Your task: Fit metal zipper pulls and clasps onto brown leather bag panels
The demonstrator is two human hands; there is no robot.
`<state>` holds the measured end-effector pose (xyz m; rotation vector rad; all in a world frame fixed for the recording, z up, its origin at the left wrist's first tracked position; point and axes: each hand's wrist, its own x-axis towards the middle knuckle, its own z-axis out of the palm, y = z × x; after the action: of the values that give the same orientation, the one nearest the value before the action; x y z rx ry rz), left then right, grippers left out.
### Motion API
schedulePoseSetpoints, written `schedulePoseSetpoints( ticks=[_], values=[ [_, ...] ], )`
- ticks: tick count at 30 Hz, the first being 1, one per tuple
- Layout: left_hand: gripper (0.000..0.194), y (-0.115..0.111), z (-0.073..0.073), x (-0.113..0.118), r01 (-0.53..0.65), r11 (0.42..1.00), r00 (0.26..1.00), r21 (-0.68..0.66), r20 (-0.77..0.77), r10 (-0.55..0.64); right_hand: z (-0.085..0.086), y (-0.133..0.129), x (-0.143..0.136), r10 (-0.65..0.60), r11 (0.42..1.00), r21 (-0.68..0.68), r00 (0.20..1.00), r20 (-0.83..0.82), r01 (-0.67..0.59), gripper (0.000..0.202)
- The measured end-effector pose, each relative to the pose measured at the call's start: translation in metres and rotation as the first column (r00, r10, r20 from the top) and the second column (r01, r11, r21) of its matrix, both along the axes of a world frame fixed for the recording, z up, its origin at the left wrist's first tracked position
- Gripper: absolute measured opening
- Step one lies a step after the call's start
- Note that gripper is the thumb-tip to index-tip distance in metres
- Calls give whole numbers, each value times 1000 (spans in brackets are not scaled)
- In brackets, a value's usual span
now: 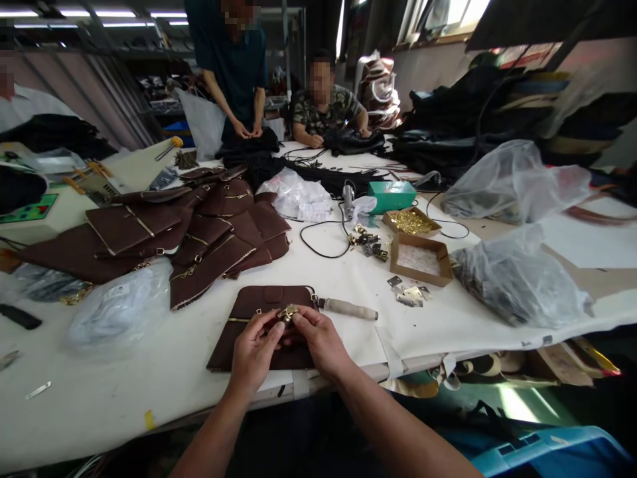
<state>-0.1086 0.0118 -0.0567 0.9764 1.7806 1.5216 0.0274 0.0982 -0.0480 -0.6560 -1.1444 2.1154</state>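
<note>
- Head view: one flat brown leather piece (263,325) with a zipper is seen lying near the front edge of the white table (149,372).
- One small brass clasp (287,312) is pinched against it by the left hand (253,352) and right hand (321,338), fingers closed.
- Two open cardboard boxes (421,255) and one wooden-handled tool (346,308) are set nearby.

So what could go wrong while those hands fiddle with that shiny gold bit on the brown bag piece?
The gold clasp is tiny and pinched between the left hand and the right hand, so it might slip or nip a fingertip. The brown bag piece lies close to the table edge and could slide off. The wooden-handled tool rests just beside the right hand, so a bump might send it rolling.
</note>
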Motion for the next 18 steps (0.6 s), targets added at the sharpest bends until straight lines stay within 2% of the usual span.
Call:
schedulePoseSetpoints(
  ticks=[7, 13, 18],
  values=[
    [41, 1, 3, -5, -34, 999, 999, -2, 23, 34, 1, 0, 0, 68, 996, 56, 997, 40, -71, 44],
    [39, 2, 23, -8, -47, 998, 998, -38, -51, 45, 1, 1, 5, 156, 988, 16, 988, -1, -156, 44],
    [39, 4, 37, -5, -37, 996, 996, -80, -89, 30, -1, 0, 9, 142, 989, 38, 988, -53, -140, 41]
  ],
)
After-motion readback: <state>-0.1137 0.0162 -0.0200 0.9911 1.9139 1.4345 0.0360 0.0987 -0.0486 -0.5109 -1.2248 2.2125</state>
